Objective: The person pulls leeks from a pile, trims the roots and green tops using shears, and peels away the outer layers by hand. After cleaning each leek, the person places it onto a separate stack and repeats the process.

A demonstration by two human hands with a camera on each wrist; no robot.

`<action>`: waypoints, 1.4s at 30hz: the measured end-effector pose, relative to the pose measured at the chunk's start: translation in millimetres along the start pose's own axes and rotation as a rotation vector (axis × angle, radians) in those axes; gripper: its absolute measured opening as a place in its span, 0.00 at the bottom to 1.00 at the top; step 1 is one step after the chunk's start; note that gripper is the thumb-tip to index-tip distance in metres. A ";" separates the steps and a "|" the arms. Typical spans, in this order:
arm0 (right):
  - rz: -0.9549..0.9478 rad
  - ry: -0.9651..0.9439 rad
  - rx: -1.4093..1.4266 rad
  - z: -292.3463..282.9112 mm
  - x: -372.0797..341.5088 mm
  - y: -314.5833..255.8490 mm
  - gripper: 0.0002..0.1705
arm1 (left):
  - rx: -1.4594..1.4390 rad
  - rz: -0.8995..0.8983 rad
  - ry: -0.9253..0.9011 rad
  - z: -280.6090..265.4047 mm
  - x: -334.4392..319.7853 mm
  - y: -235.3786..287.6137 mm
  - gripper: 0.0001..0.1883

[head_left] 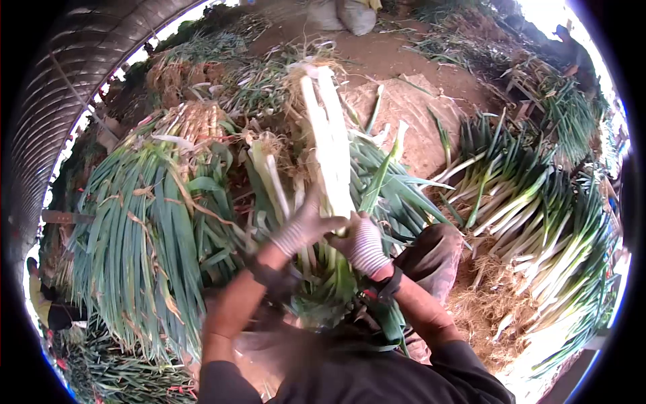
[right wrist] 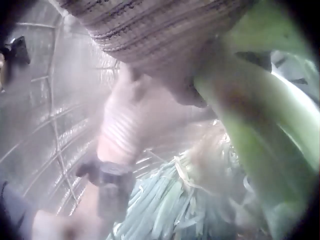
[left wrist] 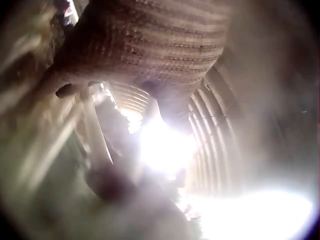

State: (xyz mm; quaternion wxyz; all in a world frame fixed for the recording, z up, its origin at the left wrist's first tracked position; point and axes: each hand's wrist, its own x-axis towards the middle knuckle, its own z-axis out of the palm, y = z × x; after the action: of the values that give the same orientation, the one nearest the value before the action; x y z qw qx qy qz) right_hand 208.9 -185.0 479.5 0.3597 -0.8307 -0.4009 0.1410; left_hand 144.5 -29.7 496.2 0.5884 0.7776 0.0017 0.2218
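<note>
Two or so thick green onions (head_left: 328,135) stand before me in the head view, white shafts upward and stringy roots at the far end. My gloved left hand (head_left: 306,225) grips them low on the left side, its thumb across the stalks. Close beside it, my gloved right hand (head_left: 362,244) holds them where white turns green. Green leaves (right wrist: 260,135) pass close by the right hand in the right wrist view, with the left hand (right wrist: 145,110) opposite. The left wrist view is blurred and glaring, mostly showing the ribbed glove (left wrist: 150,45).
A big heap of untrimmed green onions (head_left: 148,222) lies to my left. Cleaned white-shafted onions (head_left: 525,209) are laid in a row at right, above loose root trimmings (head_left: 481,296). A brown sheet (head_left: 404,121) and pale sacks (head_left: 350,15) lie ahead.
</note>
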 end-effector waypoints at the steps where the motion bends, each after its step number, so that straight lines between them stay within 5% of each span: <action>1: -0.002 0.029 -0.073 8.1 -1.1 -1.3 0.35 | -0.018 -0.092 0.098 22.0 -2.7 -0.8 0.52; 2: 0.050 -0.111 0.079 0.3 -1.6 -7.8 0.36 | -0.033 -0.189 0.197 36.1 -3.3 1.2 0.47; 3: 0.047 -0.044 0.015 2.8 -4.2 -9.9 0.36 | -0.069 -0.282 0.379 43.7 2.3 22.0 0.34; 6: -0.045 0.117 -0.098 8.2 -8.9 -15.2 0.39 | -0.226 -0.321 0.386 30.0 16.1 18.2 0.24; 8: -0.121 0.208 -0.069 4.7 -14.2 -19.1 0.40 | -0.573 -0.300 0.477 20.3 20.6 15.0 0.15; 10: -0.270 0.261 0.022 -7.5 -21.5 -25.5 0.36 | -0.440 -0.363 0.501 -6.5 18.9 26.9 0.15; 14: -0.393 0.203 0.176 -9.3 -25.6 -42.4 0.32 | -0.620 -0.263 0.417 -38.7 6.8 32.3 0.19; 15: -0.443 0.188 0.263 -3.7 -24.2 -46.3 0.31 | -0.454 -0.304 0.529 -51.4 -5.6 15.8 0.19; 17: -0.496 0.186 0.315 -5.6 -26.1 -53.6 0.31 | -0.570 -0.398 0.483 -67.4 -19.0 13.1 0.20; 19: -0.573 0.228 0.310 -7.8 -24.3 -60.7 0.31 | -0.713 -0.246 0.302 -53.3 -22.5 73.4 0.24; 24: -0.604 0.131 0.393 -17.5 -8.7 -74.9 0.31 | -0.776 -0.142 0.336 -77.1 -24.8 91.9 0.36; 30: -0.801 0.201 0.189 -54.7 9.2 -107.5 0.45 | -0.174 -0.075 0.410 -125.1 18.6 155.5 0.26; 33: -0.923 0.448 0.094 -115.5 27.2 -120.3 0.46 | 0.077 0.082 0.501 -183.3 59.3 193.1 0.24; 36: -0.959 0.667 -0.180 -172.4 33.2 -124.5 0.46 | 0.107 0.031 0.512 -222.7 90.2 235.0 0.24; 40: -1.102 0.725 -0.511 -219.9 31.5 -133.0 0.43 | 0.221 0.019 0.321 -176.8 92.4 216.4 0.23; 42: -1.191 0.749 -0.668 -227.8 35.1 -128.8 0.38 | 0.314 0.013 0.273 -111.2 76.7 197.3 0.28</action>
State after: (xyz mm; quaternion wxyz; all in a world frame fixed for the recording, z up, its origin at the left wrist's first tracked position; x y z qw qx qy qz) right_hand 277.6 -214.3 732.7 0.2168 -0.5319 -0.6524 -0.4944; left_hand 124.1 31.5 726.4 0.4529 0.8224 0.1108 0.3259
